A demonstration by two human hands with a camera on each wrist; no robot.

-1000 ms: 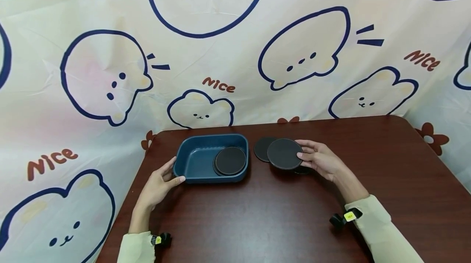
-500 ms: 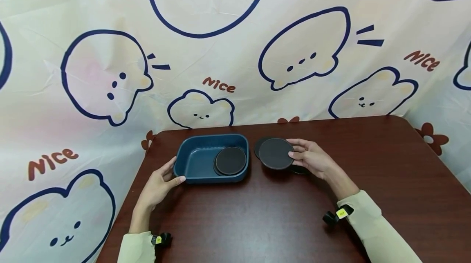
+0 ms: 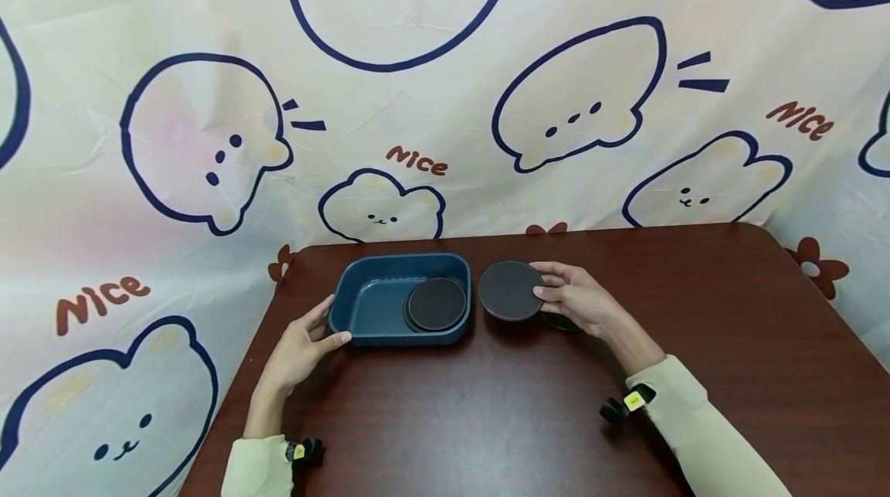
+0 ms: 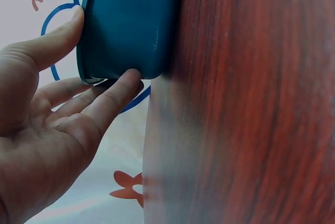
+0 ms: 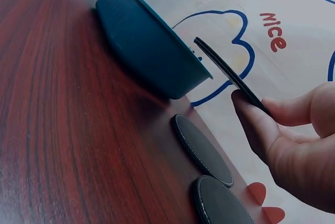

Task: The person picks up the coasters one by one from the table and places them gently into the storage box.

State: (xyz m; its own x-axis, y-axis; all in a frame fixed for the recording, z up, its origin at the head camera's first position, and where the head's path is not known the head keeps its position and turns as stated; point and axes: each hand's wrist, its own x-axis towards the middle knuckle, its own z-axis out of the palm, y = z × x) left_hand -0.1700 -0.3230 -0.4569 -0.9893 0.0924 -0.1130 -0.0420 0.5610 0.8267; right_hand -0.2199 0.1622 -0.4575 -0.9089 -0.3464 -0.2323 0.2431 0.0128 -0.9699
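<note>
A blue plastic bin [image 3: 375,340] stands at the back left of the table, some round black coasters [image 3: 436,304] stacked at its right end. My left hand [image 3: 297,350] grips the bin's left front corner, thumb at the rim and fingertips against the end wall, as the left wrist view shows. Raised over the table just right of the bin is another black coaster [image 3: 510,291], which my right hand [image 3: 575,298] pinches by its right edge. Two stitched coasters lie on the table below it: a farther one [image 5: 201,148] by the bin and a nearer one [image 5: 222,203].
The dark brown wooden table [image 3: 445,420] has a rounded back edge. Directly behind it hangs a pale cloth [image 3: 473,203] printed with cartoon bears, which also runs along the left and right sides.
My right hand has carried the held coaster left toward the bin, and in the head view it now covers the coaster lying beside the bin. My left hand stays on the bin.
</note>
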